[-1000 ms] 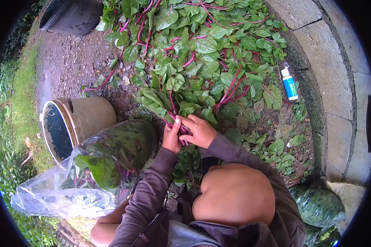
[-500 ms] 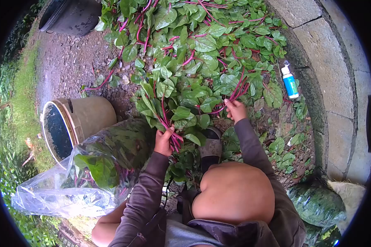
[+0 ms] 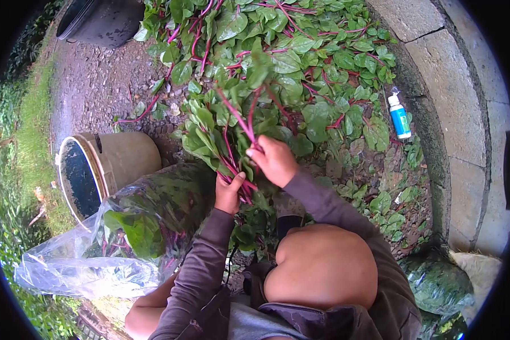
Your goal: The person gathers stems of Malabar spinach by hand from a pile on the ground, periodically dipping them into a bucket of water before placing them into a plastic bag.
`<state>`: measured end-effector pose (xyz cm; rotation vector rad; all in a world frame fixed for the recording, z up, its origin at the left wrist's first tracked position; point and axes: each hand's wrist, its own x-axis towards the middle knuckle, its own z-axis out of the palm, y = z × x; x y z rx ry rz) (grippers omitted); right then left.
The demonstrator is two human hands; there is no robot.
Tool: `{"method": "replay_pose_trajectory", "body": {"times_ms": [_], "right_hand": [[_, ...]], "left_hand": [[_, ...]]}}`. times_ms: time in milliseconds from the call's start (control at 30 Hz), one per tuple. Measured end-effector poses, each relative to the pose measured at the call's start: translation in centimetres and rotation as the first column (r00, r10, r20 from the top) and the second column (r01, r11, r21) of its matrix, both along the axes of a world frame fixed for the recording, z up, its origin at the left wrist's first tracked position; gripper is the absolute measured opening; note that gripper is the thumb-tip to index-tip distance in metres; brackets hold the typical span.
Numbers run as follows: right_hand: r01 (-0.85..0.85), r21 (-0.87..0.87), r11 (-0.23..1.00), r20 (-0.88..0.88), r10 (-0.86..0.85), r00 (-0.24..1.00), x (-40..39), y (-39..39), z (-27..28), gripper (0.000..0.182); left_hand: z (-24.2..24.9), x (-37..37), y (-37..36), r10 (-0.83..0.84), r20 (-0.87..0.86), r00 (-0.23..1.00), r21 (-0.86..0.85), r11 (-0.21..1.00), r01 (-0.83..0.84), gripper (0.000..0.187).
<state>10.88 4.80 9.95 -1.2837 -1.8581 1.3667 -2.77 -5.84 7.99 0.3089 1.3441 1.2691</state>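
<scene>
My left hand (image 3: 228,191) is closed around the stem ends of a bunch of Malabar spinach (image 3: 203,135), its green leaves fanning away from me. Close beside it, my right hand (image 3: 276,162) pinches a few purple-red Malabar spinach stems (image 3: 250,120); their leafy tops are blurred by motion. These stems are held next to the left hand's bunch, partly overlapping it in view. Beyond both hands, a wide heap of cut Malabar spinach (image 3: 289,62) covers the ground. A clear plastic bag (image 3: 85,275) with greens inside lies by my left forearm.
A pale bucket (image 3: 127,156) lies tipped at left, and a dark bucket (image 3: 110,25) is at the far left. A blue-and-white bottle (image 3: 400,120) rests near the concrete block edging (image 3: 450,85) on the right. Another filled plastic bag (image 3: 439,283) is at lower right.
My right hand has lifted stems from the heap's near edge and moved left, close to my left hand. The left hand keeps its bunch in nearly the same place.
</scene>
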Motion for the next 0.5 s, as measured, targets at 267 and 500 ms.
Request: {"method": "replay_pose_trajectory", "body": {"times_ms": [267,500], "right_hand": [[-0.176,-0.052,0.983,-0.354,0.147,0.923,-2.0,-2.1,-3.5,0.025],[0.399,0.092,0.912,0.312,-0.407,0.859,9.9,4.2,-6.0,0.021]], "left_hand": [[-2.3,0.9,-0.8,0.075,0.025,0.997,-0.035,0.997,-0.074,0.042],[-1.4,0.5,-0.5,0.095,0.003,0.995,-0.074,0.993,-0.094,0.035]]}}
